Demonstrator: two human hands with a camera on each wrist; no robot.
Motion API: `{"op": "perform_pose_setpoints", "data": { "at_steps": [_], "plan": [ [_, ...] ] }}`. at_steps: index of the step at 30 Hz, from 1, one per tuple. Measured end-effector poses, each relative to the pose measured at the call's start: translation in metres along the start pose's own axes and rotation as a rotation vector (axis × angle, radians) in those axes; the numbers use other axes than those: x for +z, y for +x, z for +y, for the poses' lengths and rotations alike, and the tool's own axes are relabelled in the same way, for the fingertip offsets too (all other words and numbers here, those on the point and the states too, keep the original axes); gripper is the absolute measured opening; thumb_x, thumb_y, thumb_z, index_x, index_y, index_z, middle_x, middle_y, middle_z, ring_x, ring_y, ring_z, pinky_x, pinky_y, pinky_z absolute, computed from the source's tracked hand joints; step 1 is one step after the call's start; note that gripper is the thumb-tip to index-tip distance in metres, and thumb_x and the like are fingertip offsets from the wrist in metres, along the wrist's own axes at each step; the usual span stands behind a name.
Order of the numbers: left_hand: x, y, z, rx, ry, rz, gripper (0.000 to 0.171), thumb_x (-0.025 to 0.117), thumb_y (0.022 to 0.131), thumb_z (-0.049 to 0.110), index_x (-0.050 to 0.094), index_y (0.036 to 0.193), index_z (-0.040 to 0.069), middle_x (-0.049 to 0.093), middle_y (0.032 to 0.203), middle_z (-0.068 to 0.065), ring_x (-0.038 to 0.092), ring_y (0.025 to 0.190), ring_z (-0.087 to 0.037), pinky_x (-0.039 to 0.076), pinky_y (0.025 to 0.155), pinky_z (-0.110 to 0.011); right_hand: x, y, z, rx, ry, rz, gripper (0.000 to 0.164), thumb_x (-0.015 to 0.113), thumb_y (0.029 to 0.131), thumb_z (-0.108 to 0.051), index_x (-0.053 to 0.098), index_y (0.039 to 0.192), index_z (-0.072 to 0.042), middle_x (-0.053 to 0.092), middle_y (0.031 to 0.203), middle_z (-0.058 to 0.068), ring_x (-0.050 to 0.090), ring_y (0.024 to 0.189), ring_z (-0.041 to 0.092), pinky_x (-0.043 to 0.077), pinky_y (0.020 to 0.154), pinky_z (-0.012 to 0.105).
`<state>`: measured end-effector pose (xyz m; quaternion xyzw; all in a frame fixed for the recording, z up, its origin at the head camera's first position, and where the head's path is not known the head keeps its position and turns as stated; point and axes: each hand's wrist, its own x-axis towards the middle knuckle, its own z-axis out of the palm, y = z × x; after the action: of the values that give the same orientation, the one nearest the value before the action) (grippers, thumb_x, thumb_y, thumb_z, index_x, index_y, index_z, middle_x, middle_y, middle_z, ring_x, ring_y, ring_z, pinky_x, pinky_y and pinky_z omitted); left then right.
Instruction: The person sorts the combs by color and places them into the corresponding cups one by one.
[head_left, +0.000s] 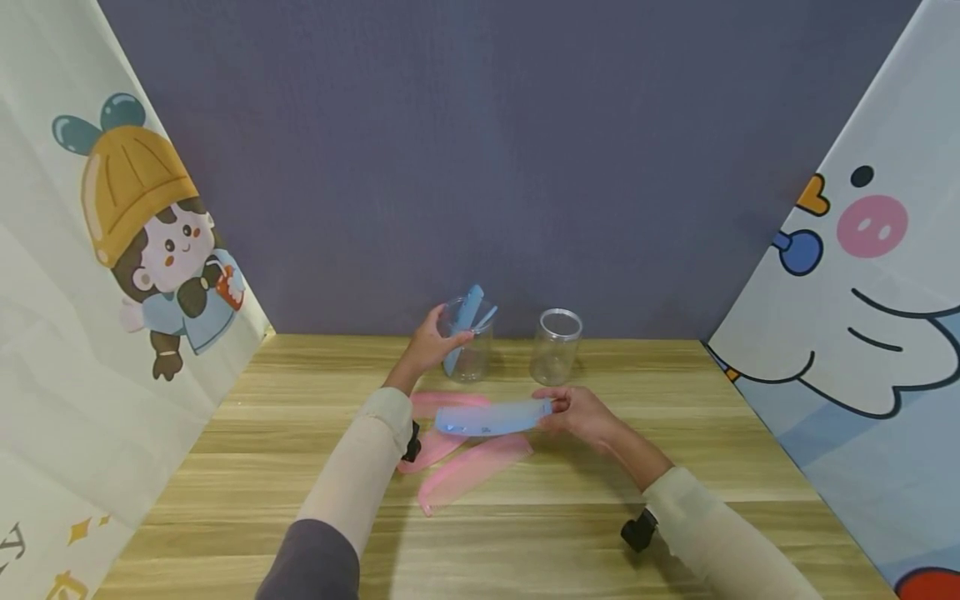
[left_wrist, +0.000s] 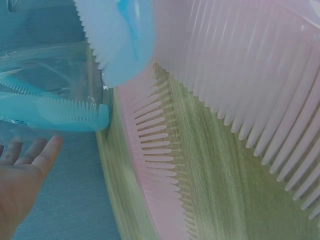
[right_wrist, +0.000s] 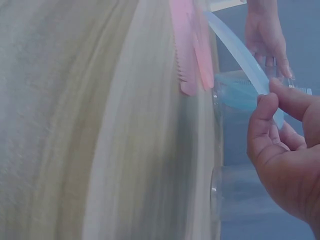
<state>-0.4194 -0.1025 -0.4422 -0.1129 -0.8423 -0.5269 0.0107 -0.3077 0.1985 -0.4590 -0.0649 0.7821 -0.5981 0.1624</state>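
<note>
My left hand [head_left: 431, 346] holds a clear plastic jar [head_left: 474, 358] near its rim, the thumb in front and the fingers around the left side. Inside that jar lean blue combs [head_left: 465, 312], their toothed edges visible in the left wrist view. My right hand [head_left: 581, 414] pinches the end of another blue comb [head_left: 491, 418] between thumb and fingers. This comb is held level above the table, in front of the jar. Below and around it lie pink combs [head_left: 476, 472], one partly hidden by the blue comb.
A second clear jar [head_left: 556, 350] stands upright to the right of the first. Behind both jars rises a dark grey-blue panel [head_left: 480, 167]. Printed white panels flank the wood-grain table [head_left: 637, 467] on both sides.
</note>
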Motion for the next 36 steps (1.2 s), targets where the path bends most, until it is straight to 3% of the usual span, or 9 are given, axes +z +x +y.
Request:
{"op": "perform_pose_setpoints", "data": {
  "at_steps": [7, 14, 18, 25, 36],
  "plan": [
    [0.0, 0.0, 0.0, 0.003, 0.002, -0.001, 0.099, 0.076, 0.09, 0.049, 0.019, 0.163, 0.013, 0.034, 0.164, -0.013, 0.043, 0.143, -0.039, 0.041, 0.116, -0.055, -0.013, 0.003, -0.009, 0.0, -0.008, -0.008, 0.058, 0.072, 0.087, 0.007, 0.051, 0.142, 0.011, 0.045, 0.082, -0.001, 0.051, 0.074, 0.009, 0.057, 0.069, 0.023],
    [0.0, 0.0, -0.001, -0.001, 0.002, -0.002, 0.099, 0.075, 0.09, 0.05, 0.019, 0.163, 0.015, 0.033, 0.165, -0.011, 0.043, 0.143, -0.039, 0.041, 0.115, -0.056, -0.023, 0.003, -0.018, -0.007, -0.031, -0.011, 0.058, 0.072, 0.09, 0.003, 0.05, 0.143, 0.01, 0.044, 0.085, -0.002, 0.057, 0.078, 0.01, 0.06, 0.077, 0.029],
    [0.0, 0.0, -0.001, 0.001, 0.006, 0.005, 0.099, 0.076, 0.089, 0.05, 0.02, 0.163, 0.014, 0.034, 0.165, -0.012, 0.044, 0.143, -0.039, 0.041, 0.115, -0.056, -0.029, 0.004, -0.022, -0.014, -0.023, -0.016, 0.058, 0.07, 0.091, 0.003, 0.048, 0.143, 0.01, 0.04, 0.085, -0.002, 0.057, 0.078, 0.008, 0.059, 0.074, 0.025],
    [0.0, 0.0, -0.001, -0.002, 0.005, 0.005, 0.1, 0.075, 0.089, 0.052, 0.02, 0.163, 0.015, 0.035, 0.164, -0.011, 0.045, 0.141, -0.039, 0.042, 0.113, -0.057, -0.038, 0.003, -0.031, -0.032, 0.005, -0.033, 0.058, 0.068, 0.092, 0.005, 0.044, 0.145, 0.013, 0.058, 0.093, 0.0, 0.062, 0.081, 0.008, 0.056, 0.069, 0.02],
    [-0.001, 0.0, -0.001, -0.006, -0.007, -0.008, 0.101, 0.075, 0.088, 0.054, 0.019, 0.163, 0.016, 0.034, 0.165, -0.009, 0.044, 0.142, -0.038, 0.042, 0.114, -0.056, -0.054, 0.004, -0.053, -0.091, 0.009, -0.056, 0.059, 0.065, 0.094, 0.004, 0.041, 0.147, 0.013, 0.067, 0.095, -0.006, 0.066, 0.086, 0.006, 0.057, 0.074, 0.021]
  ]
}}
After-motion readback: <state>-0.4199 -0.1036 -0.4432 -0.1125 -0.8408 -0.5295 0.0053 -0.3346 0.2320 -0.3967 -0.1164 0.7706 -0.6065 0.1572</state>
